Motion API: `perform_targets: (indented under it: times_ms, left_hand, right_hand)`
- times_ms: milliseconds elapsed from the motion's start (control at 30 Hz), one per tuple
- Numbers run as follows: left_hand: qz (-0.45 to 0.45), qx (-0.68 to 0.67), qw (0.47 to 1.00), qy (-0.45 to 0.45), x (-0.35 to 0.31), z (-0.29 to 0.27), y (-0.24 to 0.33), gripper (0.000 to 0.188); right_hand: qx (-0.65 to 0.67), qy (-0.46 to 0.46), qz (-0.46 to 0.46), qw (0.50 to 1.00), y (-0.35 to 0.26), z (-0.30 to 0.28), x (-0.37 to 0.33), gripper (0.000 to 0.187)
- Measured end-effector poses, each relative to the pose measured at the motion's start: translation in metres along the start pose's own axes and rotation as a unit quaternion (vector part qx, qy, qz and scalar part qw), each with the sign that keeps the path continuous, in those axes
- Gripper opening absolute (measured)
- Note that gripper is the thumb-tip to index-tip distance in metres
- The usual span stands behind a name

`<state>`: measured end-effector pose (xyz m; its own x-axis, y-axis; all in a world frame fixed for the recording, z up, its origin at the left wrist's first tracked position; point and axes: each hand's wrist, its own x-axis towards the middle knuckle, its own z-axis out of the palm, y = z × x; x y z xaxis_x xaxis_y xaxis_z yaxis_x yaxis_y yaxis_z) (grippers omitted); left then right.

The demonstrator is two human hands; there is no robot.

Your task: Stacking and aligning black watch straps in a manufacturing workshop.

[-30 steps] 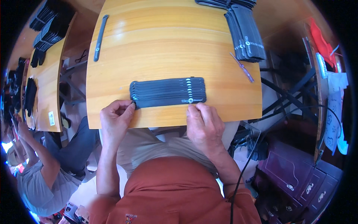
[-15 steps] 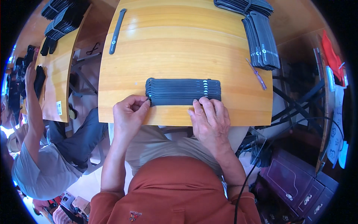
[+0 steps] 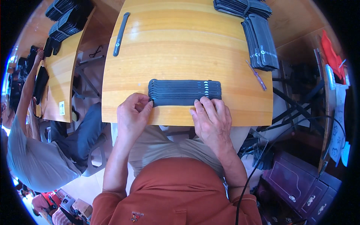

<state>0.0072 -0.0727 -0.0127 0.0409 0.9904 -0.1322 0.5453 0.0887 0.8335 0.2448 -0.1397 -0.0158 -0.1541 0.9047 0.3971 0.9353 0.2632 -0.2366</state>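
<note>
A neat row of dark grey fabric straps (image 3: 180, 91) lies overlapped side by side near the table's front edge, small pale marks lined up toward their right ends. At the row's near left corner, my left hand (image 3: 134, 112) pinches the rounded end of the closest strap between thumb and forefinger. My right hand (image 3: 212, 119) rests toward the row's right end, fingers bent and apart, with fingertips on the nearest strap and the thumb just off its edge. One loose strap (image 3: 122, 34) lies apart at the table's far left.
Bundled straps (image 3: 260, 43) and another tied bundle (image 3: 243, 6) sit at the table's far right. A purple-handled screwdriver (image 3: 258, 78) lies by the right edge. A co-worker (image 3: 41, 157) sits at a second table (image 3: 60, 86) on the left. A black cable (image 3: 248, 180) runs past my right arm.
The view has shifted slightly. My left hand keeps its pinch at the strap's end, and my right hand stays on the row. The co-worker's arm at the left has moved farther forward.
</note>
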Motion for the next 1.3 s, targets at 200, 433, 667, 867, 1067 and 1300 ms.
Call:
perform_targets:
  times_ms: [200,433,667,867,1067,1300]
  left_hand:
    - [0.087,0.127,0.988,0.001,-0.007,-0.003,0.008,0.018]
    - [0.350,0.324,0.879,-0.027,-0.015,0.005,0.002,0.049]
    - [0.346,0.359,0.862,-0.088,-0.015,0.008,-0.008,0.060]
    - [0.362,0.366,0.850,-0.116,-0.011,-0.003,-0.010,0.067]
    - [0.379,0.370,0.834,-0.156,-0.006,-0.016,-0.009,0.069]
    - [0.393,0.381,0.824,-0.147,-0.005,-0.041,-0.028,0.071]
  right_hand:
    - [0.007,0.001,0.004,1.000,0.000,-0.001,0.000,0.030]
    - [0.009,-0.048,0.019,0.999,-0.001,-0.008,0.006,0.026]
    - [0.065,-0.096,-0.043,0.992,-0.020,0.012,0.015,0.049]
    - [0.096,-0.124,-0.055,0.986,-0.008,0.017,0.008,0.056]
    - [0.107,-0.138,-0.059,0.983,-0.003,0.016,0.007,0.055]
    - [0.019,-0.108,-0.005,0.994,0.036,-0.007,-0.018,0.062]
